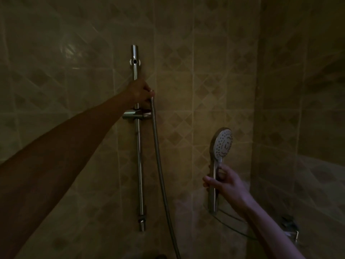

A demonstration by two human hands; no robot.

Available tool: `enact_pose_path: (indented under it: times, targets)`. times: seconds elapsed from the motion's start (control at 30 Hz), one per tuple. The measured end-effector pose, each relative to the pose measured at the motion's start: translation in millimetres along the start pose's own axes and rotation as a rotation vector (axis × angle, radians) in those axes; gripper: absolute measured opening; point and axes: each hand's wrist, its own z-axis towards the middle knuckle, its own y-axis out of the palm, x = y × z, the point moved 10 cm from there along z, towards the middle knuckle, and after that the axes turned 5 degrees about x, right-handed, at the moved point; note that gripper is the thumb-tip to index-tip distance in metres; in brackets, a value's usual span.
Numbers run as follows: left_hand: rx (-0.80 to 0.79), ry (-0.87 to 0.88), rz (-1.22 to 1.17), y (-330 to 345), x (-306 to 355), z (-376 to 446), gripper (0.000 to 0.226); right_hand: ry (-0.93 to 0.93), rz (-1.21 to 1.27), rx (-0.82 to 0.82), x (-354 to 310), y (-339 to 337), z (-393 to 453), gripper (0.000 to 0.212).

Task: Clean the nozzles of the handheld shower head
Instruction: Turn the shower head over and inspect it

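Observation:
The handheld shower head [222,143] is upright at the right, its white nozzle face turned toward me. My right hand [224,183] grips its chrome handle below the face. A metal hose [158,165] hangs down beside the chrome slide rail [139,156] on the tiled wall. My left hand [140,92] is raised at the rail, just above the slider bracket [137,115], and holds the top end of the hose. The light is dim.
Beige patterned tiles cover the wall, with a corner at the right. A chrome fitting [290,228] sticks out of the right wall low down. A thin hose section [233,224] runs from the handle's base toward it.

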Motion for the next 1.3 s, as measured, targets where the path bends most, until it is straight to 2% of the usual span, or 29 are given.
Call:
enact_pose_path:
  times: [0.17,0.33,0.47,0.6,0.67,0.8,0.93,1.03,1.2,1.3]
  targets:
    - [0.019,0.015,0.027,6.0,2.4,2.4,0.024,0.029,0.044,-0.01,-3.6,-0.2,0.9,0.039]
    - [0.063,0.119,0.144,7.5,14.3,6.2,0.027,0.056,0.091,-0.016,-8.4,5.7,5.0,0.039]
    - [-0.024,0.225,0.37,20.0,14.9,3.9,0.028,0.064,0.099,0.004,-10.5,5.9,5.9,0.036]
    - [-0.167,0.247,0.491,31.5,8.5,-2.9,0.027,0.066,0.106,-0.011,-12.3,6.4,4.9,0.035]
    - [-0.236,0.286,0.543,38.8,7.0,-4.7,0.027,0.059,0.118,-0.019,-14.0,9.4,3.6,0.033]
    - [-0.271,0.325,0.559,42.4,5.9,-14.3,0.03,0.051,0.128,-0.033,-12.3,18.5,3.4,0.035]
    - [-0.265,0.363,0.541,45.3,1.4,-34.1,0.033,0.058,0.128,-0.023,-4.9,23.6,4.4,0.036]
    - [-0.229,0.415,0.502,45.3,-2.4,-46.1,0.039,0.044,0.09,0.01,2.0,25.4,2.4,0.028]
    - [-0.213,0.377,0.526,46.9,-2.0,-53.7,0.039,0.066,0.126,0.069,6.9,25.4,-5.8,0.019]
    - [-0.088,0.396,0.5,42.7,0.2,-68.2,0.033,0.105,0.229,0.076,7.0,26.7,-13.5,0.027]
